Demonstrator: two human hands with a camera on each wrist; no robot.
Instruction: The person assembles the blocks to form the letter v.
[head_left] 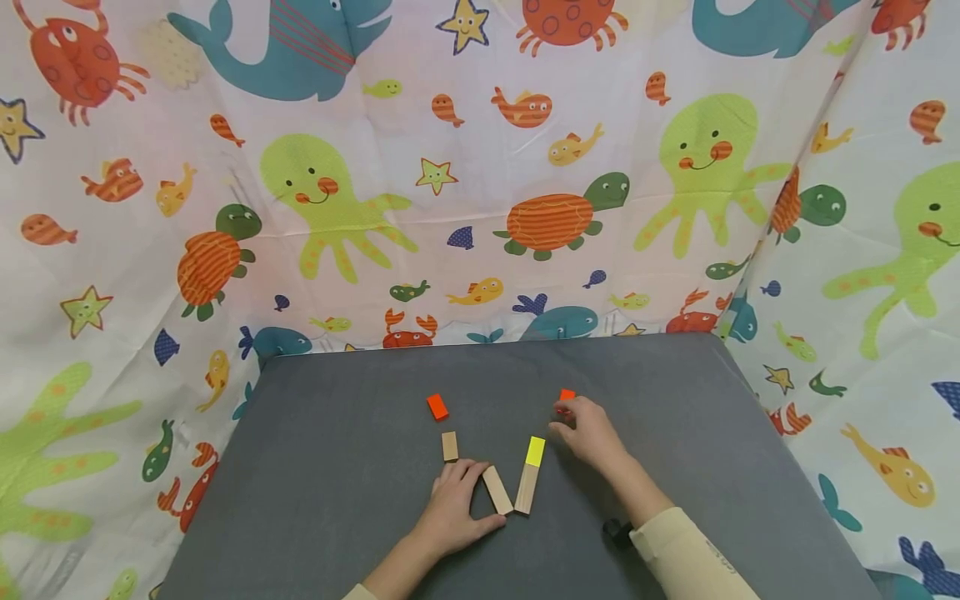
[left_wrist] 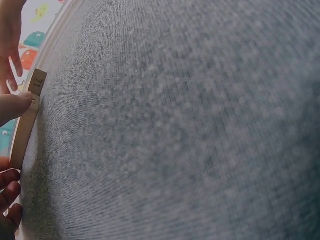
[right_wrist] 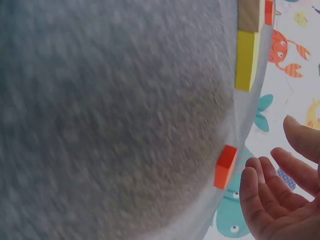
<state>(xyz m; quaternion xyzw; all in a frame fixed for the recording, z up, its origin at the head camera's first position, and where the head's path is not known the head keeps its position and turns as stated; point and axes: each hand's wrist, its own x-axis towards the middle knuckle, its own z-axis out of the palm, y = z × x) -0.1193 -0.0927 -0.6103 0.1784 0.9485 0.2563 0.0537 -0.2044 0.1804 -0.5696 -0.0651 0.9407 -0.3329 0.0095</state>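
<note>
My left hand [head_left: 452,507] spans a plain wooden block [head_left: 497,491] lengthwise, thumb at its near end and fingertips at its far end. The left wrist view shows that thumb [left_wrist: 17,106] beside dark marks on the wood. A second plain block [head_left: 527,490] meets the near end at an angle, with a yellow block [head_left: 536,451] in line beyond it. Over to the right, my right hand [head_left: 588,429] is beside a red block [head_left: 567,394]. In the right wrist view its fingers [right_wrist: 252,197] are loosely bent, apart from that red block, and hold nothing.
A short tan block [head_left: 449,446] lies just beyond my left fingers. Farther back on the grey table [head_left: 337,467] is another red block [head_left: 438,407]. A curtain [head_left: 465,300] printed with sea animals hangs behind the table and along its sides.
</note>
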